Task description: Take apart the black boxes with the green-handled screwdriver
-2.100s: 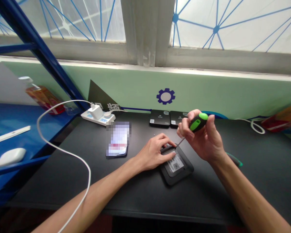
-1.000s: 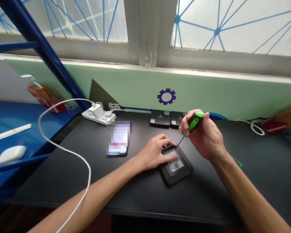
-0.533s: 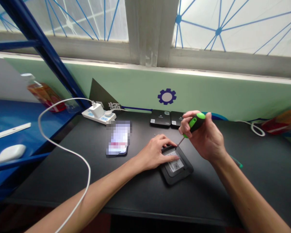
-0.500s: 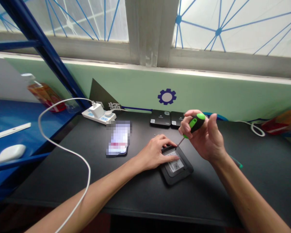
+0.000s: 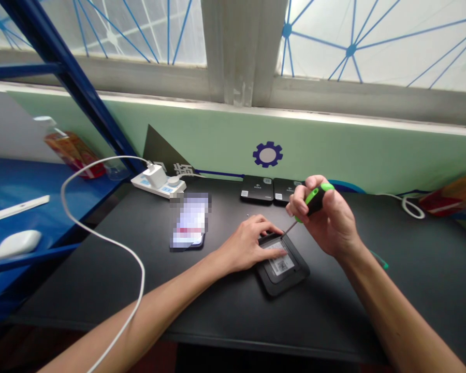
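Note:
A flat black square device with rounded corners [image 5: 281, 285] lies on the dark table, its white label facing up. My left hand [image 5: 254, 241] grips its left and far edges, the thumb lying across the label. In my right hand [image 5: 330, 223] is a screwdriver with a green and black handle [image 5: 315, 201], fingers closed around it. The shaft slants down to the left, its tip at a recess near the device's far corner. A tiny screw-like speck [image 5: 247, 215] sits on the table beyond my left hand.
Two similar black boxes [image 5: 256, 190] lie against the green wall. A phone [image 5: 190, 223], blurred out, is left of my hands, near a white power strip [image 5: 159, 185]. A white cable [image 5: 134, 248] loops across my left forearm. A green-tipped object [image 5: 382, 262] is partly behind my right wrist.
My right hand has turned the screwdriver slightly; its handle has rotated and my thumb has come down onto it. My left hand and the device have stayed in place.

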The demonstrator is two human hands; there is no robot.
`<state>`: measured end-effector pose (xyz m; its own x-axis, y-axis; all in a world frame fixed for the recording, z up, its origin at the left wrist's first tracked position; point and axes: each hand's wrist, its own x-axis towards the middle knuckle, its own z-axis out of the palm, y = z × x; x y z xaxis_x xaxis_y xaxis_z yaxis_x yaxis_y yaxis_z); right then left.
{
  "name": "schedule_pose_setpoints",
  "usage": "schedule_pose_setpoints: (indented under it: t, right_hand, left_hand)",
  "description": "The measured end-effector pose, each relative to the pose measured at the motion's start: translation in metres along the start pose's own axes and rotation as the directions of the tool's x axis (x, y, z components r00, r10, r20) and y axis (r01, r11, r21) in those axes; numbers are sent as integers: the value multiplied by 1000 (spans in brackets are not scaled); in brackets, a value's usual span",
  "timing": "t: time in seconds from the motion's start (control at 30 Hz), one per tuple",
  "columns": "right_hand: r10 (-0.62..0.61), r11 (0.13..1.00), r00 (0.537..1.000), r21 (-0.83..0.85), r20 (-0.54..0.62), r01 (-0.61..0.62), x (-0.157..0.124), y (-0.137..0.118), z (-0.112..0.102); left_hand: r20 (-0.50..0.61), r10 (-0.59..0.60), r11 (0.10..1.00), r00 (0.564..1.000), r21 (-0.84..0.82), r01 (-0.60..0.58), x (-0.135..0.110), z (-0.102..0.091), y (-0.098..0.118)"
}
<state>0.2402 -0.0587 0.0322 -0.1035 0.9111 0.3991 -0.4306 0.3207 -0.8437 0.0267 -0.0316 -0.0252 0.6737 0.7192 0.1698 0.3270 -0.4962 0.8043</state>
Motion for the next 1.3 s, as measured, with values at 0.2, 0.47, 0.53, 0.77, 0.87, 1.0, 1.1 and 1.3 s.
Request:
schedule_pose_setpoints:
  t: [0.2, 0.47, 0.53, 0.77, 0.87, 1.0, 1.1, 1.3]
  right_hand:
    - [23, 998, 1000, -53, -6, -23, 2, 1, -4]
    - [14, 1000, 1000, 15, 26, -14, 0, 3, -5]
    - [17, 1000, 1000, -13, 14, -17, 0, 3, -5]
    - [18, 1000, 999, 22, -41, -17, 0, 3, 0]
    - [-2, 1000, 1000, 18, -23, 3, -1, 4, -1]
    - [19, 998, 999, -51, -32, -21, 0, 5, -3]
    - [23, 1000, 998, 5, -53, -22, 1, 6, -2]
    - [2, 1000, 1000, -7, -12, -2, 0, 8, -3]
  left_hand:
    - [0, 3, 1000, 1000, -4, -3, 0, 0, 0]
    - [-7, 15, 1000, 1000, 10, -15, 0, 1, -3]
    - [-5, 8, 1000, 1000, 12, -8, 0, 1, -3]
    - [-8, 0, 1000, 1000, 5, 0, 0, 2, -2]
    - [-8, -13, 1000, 1000, -4, 13, 0, 1, -2]
    - [1, -17, 1000, 1000, -13, 17, 0, 1, -1]
    - [-2, -16, 1000, 1000, -5, 16, 0, 0, 0]
    - [8, -33, 999, 999, -18, 33, 0, 0, 1]
